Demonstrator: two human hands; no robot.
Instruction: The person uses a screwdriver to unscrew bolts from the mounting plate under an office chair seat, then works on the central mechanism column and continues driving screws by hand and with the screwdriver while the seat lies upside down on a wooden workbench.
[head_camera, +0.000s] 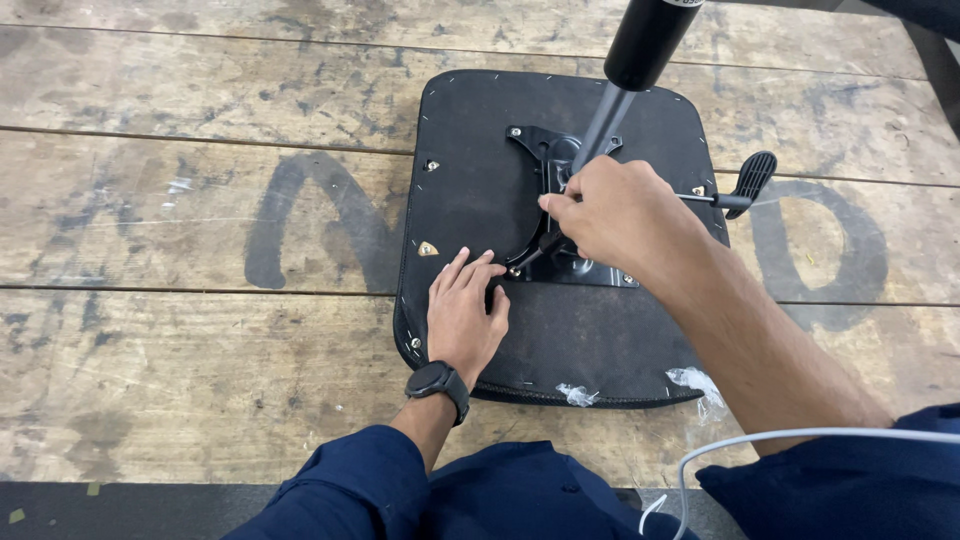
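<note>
A black, roughly square chair seat with rounded corners (470, 130) lies upside down on a worn wooden plank surface (150, 330) that carries large faded dark painted marks. The seat's fabric-covered underside faces up, with small staples along its edge and a few silvery bolt heads near its corners.

Bolted near the middle of the seat is a black metal mounting plate (600, 275). From it rises a grey and black gas-lift cylinder (640, 45), tilted toward the top of the view and running out of frame. A thin metal lever with a black plastic paddle handle (752, 178) sticks out from the plate toward the right side of the seat, past its edge.

The left hand (465, 315) lies flat and open on the seat, palm down, fingers stretched toward the plate's near left corner, pressing on the fabric just beside it. A black wristwatch (438, 383) sits on that wrist, above a dark blue sleeve.

The right hand (620, 215) is closed over the plate, gripping a slim dark tool (535, 252) whose tip points down and left to a bolt at the plate's near left corner. The kind of tool cannot be told, since the hand hides most of it.

Scraps of clear plastic wrap (695, 380) lie at the seat's near edge. A white cable (800, 436) curves across the right forearm at the lower right.
</note>
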